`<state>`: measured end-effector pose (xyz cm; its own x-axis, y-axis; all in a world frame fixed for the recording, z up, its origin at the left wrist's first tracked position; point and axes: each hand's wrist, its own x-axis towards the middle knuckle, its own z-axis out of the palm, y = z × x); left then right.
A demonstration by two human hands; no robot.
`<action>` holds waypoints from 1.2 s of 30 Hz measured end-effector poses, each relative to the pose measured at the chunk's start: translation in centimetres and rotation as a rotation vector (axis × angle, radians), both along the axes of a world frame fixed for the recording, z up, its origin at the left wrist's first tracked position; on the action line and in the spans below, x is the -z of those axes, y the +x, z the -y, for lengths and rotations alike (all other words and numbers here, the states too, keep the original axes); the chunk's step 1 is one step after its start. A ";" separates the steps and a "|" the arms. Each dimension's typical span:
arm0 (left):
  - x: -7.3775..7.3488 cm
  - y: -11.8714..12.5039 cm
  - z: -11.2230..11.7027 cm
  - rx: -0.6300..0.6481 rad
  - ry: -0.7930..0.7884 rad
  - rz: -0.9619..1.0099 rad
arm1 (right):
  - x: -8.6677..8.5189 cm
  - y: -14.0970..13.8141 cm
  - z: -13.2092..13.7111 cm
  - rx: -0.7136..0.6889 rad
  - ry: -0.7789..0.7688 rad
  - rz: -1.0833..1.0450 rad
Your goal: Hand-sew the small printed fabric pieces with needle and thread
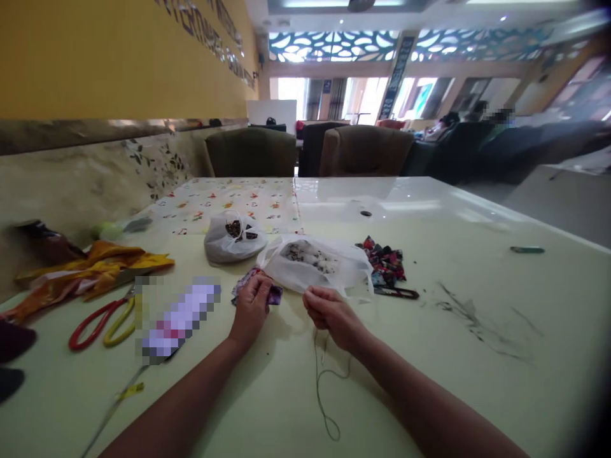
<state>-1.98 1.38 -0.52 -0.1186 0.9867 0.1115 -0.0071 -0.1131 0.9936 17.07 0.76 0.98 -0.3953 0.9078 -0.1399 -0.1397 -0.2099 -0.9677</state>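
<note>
Right hand: fingertips closed on thread, which trails slack onto the table, perhaps leaving room to pull.
Left hand: thumb and fingers pinched together around patterned cloth, probably steadying it.
White bag: mouth open just beyond both hands, seemingly for easy reach.
Fabric scraps: heaped right of the bag.
</note>
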 end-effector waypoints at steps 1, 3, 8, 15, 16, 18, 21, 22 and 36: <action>0.0 0.1 0.0 0.019 -0.018 0.006 | 0.0 0.2 -0.2 0.059 0.059 0.058; 0.0 0.3 0.0 0.060 -0.072 0.040 | 0.1 0.5 -0.6 0.218 0.262 0.247; 0.1 1.0 0.5 0.141 -0.202 0.145 | 0.1 0.3 -0.4 0.390 0.708 0.593; 0.3 1.4 0.9 0.176 -0.223 0.115 | 0.2 -0.3 0.5 0.250 0.987 0.646; 0.2 1.4 1.0 0.182 -0.217 0.094 | 0.3 -0.3 0.5 0.248 0.999 0.662; 0.1 1.4 1.1 0.195 -0.203 0.032 | 0.5 -0.2 0.3 0.245 1.017 0.688; -0.2 1.3 1.3 0.202 -0.183 -0.067 | 0.7 -0.1 0.1 0.231 1.031 0.706; -0.3 1.3 1.3 0.202 -0.178 -0.094 | 0.8 -0.1 0.1 0.224 1.030 0.715; -0.8 1.3 1.2 0.207 0.017 -0.354 | 0.6 -0.2 0.5 0.147 0.983 0.798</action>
